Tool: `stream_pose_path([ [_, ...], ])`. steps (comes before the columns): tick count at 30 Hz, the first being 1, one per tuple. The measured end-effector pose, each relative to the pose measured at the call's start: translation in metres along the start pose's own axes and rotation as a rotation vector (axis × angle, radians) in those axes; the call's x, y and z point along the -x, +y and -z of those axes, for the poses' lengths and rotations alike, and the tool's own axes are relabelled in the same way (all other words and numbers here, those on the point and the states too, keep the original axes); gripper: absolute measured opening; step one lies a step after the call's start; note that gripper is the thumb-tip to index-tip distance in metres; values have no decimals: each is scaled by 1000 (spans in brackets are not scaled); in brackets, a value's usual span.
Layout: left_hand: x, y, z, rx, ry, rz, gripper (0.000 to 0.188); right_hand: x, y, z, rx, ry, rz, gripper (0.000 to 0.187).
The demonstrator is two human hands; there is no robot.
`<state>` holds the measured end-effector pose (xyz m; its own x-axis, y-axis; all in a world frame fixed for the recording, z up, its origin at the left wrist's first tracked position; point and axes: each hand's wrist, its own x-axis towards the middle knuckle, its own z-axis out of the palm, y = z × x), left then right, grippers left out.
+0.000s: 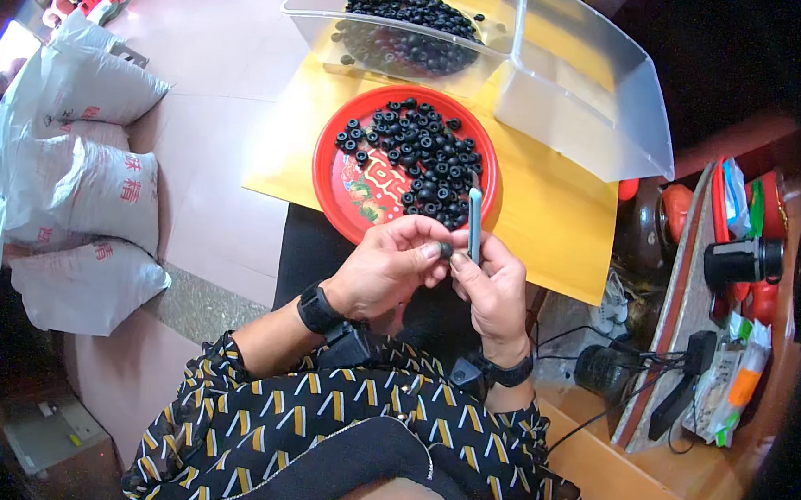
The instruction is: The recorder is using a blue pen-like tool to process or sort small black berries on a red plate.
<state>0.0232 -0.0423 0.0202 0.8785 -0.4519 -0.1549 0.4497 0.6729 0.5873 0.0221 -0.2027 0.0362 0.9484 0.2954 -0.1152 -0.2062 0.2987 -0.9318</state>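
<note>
My left hand [382, 272] pinches a small dark round part [446, 250] between thumb and fingers. Close beside it, my right hand [493, 292] grips a slim pale-blue tool [474, 223] that points up and away from me; its working end is too small to make out. Just beyond both hands lies a round red tray [332, 194] with a printed pattern. Many small black round parts [437, 155], several with a hole in the middle, are spread over its right and far side. Both my wrists wear black bands.
Behind the tray, a clear plastic bin [315, 10] holds a heap of black parts [407, 23] on a yellow board [557, 205]. Its neighbour is another translucent bin [587, 105]. White sacks [113, 183] lie at left. Cables [630, 359] and a black cylinder [743, 261] are at right.
</note>
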Motion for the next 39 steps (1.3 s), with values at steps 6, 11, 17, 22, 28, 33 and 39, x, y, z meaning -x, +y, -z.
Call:
stream_pose_path([
  [6,2,-7,8,3,51,-170,21,18,7,4,654,211,222,24],
  [11,12,2,14,61,38,-114,21,30,9,-4,915,177,433,24],
  [17,19,6,16,191,88,-84,18,30,16,-9,1013,144,467,27],
  [22,20,5,23,202,79,-57,17,26,17,-10,1066,90,482,27],
  [28,21,5,27,191,52,-39,17,24,13,-8,1102,69,488,27],
  [33,18,3,31,189,25,-85,16,23,12,-7,1122,41,473,27],
  [39,16,2,30,253,16,-52,16,22,13,-6,1110,68,461,26],
])
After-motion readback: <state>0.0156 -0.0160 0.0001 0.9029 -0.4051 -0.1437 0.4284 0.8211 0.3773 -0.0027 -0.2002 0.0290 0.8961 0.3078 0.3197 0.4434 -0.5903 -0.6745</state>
